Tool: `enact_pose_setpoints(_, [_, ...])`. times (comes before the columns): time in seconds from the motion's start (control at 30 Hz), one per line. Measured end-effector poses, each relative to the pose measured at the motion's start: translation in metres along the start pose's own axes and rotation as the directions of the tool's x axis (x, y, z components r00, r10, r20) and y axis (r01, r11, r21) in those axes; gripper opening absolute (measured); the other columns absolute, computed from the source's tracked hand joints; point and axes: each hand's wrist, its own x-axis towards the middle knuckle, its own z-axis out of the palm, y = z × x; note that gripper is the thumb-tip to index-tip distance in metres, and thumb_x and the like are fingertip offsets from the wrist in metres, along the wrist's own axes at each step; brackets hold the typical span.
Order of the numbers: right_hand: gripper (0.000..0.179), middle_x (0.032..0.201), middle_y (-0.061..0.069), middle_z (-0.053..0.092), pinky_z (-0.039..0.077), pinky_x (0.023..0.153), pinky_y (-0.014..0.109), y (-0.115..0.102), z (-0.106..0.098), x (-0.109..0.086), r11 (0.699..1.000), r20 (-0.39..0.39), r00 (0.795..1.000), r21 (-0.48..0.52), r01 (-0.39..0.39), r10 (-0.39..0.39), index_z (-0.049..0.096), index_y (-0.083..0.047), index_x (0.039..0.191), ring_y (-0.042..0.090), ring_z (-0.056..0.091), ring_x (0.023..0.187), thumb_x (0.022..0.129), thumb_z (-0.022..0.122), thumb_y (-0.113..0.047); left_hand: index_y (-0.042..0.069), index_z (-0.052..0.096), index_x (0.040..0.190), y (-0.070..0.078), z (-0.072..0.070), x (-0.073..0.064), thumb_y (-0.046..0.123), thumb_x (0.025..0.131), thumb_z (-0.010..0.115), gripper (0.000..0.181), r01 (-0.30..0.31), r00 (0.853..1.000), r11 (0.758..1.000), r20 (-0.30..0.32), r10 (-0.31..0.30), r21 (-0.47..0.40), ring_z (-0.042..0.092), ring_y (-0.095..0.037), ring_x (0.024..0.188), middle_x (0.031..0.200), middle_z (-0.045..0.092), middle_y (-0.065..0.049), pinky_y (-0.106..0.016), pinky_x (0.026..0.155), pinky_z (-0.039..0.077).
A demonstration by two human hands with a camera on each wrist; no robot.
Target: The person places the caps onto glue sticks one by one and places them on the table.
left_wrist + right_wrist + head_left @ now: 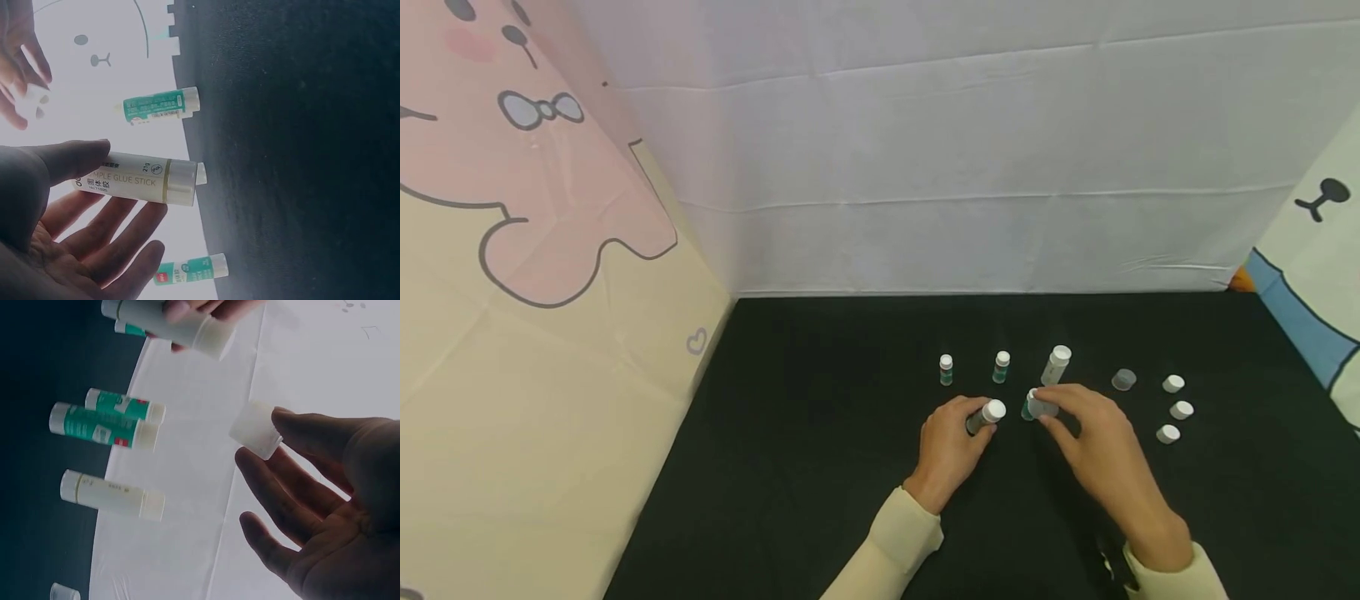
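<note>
1. Gripping a white glue stick (976, 423) in the left hand (940, 454), thumb along one side and fingers curved round the other, closed without clenching.
2. Pinching a clear cap (1043, 407) between thumb and fingertips of the right hand (1097, 429), with other fingers loosely spread and holding nothing else.
3. Just left of that cap, partly hidden: a near green glue stick (1027, 409). Touching or merely overlapping, impossible to say.
4. Standing farther back on the black table (820, 433), left to right: a left green glue stick (946, 372), a middle green glue stick (1001, 369) and a far white glue stick (1054, 369). Lying to the right: a loose clear cap (1123, 380) and three white caps (1182, 410).
5. Could topple the near green glue stick by brushing it with cap or fingertips; probably unsteady on so narrow a base.
6. Could drop the clear cap from too light or off-centre a pinch on smooth, curved plastic.
7. Might confuse clear and white caps, being so alike in shape.
8. Could clash stick against stick by bringing both hands any closer.
</note>
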Motion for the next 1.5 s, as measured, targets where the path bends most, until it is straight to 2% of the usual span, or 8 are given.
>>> enact_pose_setpoints(0.3, [0.039,0.112,0.012,0.078,0.054,0.09,0.055,-0.007,0.006,0.001,0.999,-0.014,0.999,0.025,0.029,-0.029,0.079,-0.004,0.112,0.038,0.073,0.105,0.077,0.087,0.011,0.015,0.082,0.113,-0.001,0.002,-0.001,0.011,0.084,0.09,0.03,-0.03,0.999,0.999,-0.014,0.031,0.038,0.074,-0.012,0.09,0.102,0.079,0.001,-0.029,0.076,0.058])
enact_pose_setpoints(0.53, [0.037,0.113,0.014,0.077,0.055,0.09,0.06,-0.012,0.009,0.001,0.999,0.01,1.0,0.046,0.026,-0.026,0.079,-0.003,0.113,0.04,0.072,0.105,0.079,0.086,0.009,0.016,0.083,0.111,-0.001,0.001,-0.001,0.011,0.083,0.091,0.03,-0.046,0.999,0.997,-0.021,0.047,0.06,0.073,-0.011,0.087,0.1,0.079,0.003,-0.027,0.074,0.057])
enact_pose_setpoints(0.87, [0.039,0.113,0.014,0.077,0.057,0.088,0.058,-0.015,0.013,0.0,0.997,0.013,0.999,0.073,0.039,-0.04,0.079,-0.003,0.112,0.038,0.073,0.106,0.076,0.087,0.011,0.017,0.084,0.109,0.001,-0.001,-0.001,0.013,0.082,0.092,0.029,-0.073,0.997,0.992,-0.021,0.076,0.107,0.073,-0.011,0.087,0.099,0.079,0.004,-0.027,0.073,0.056])
enact_pose_setpoints(1.1, [0.04,0.112,0.013,0.078,0.056,0.092,0.06,-0.015,0.016,-0.002,0.995,0.021,0.998,0.088,0.05,-0.052,0.079,-0.003,0.111,0.042,0.072,0.112,0.076,0.087,0.012,0.018,0.084,0.11,0.001,0.0,-0.003,0.015,0.082,0.092,0.029,-0.09,0.995,0.984,-0.029,0.096,0.154,0.073,-0.012,0.087,0.1,0.079,0.005,-0.028,0.074,0.056])
enact_pose_setpoints(1.5, [0.043,0.109,0.006,0.078,0.057,0.084,0.053,-0.011,0.021,-0.006,0.995,0.018,0.996,0.059,0.083,-0.084,0.079,-0.005,0.11,0.029,0.074,0.099,0.073,0.089,0.012,0.017,0.083,0.11,0.002,0.001,-0.007,0.015,0.082,0.093,0.03,-0.146,0.986,0.965,-0.048,0.16,0.219,0.072,-0.013,0.09,0.103,0.078,0.004,-0.031,0.079,0.057])
